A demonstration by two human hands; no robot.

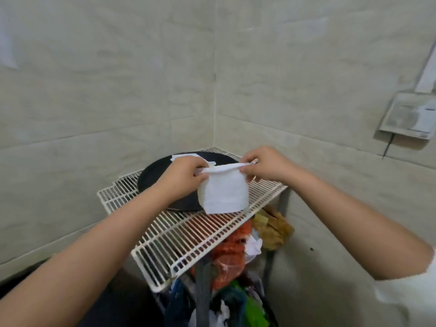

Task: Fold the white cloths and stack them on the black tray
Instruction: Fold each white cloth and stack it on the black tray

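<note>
A small white cloth [223,193] hangs folded in the air above the front of a round black tray [151,177]. My left hand [181,173] pinches its top left corner and my right hand [262,165] pinches its top right corner, so the top edge is stretched between them. Another white cloth [182,157] lies on the tray behind my left hand, mostly hidden by it. The tray rests on a white wire rack.
The white wire rack [188,234] stands in a tiled corner, walls close on the left and behind. Under the rack sit orange, green and blue bags and brown gloves [273,226]. A grey box [408,116] is mounted on the right wall.
</note>
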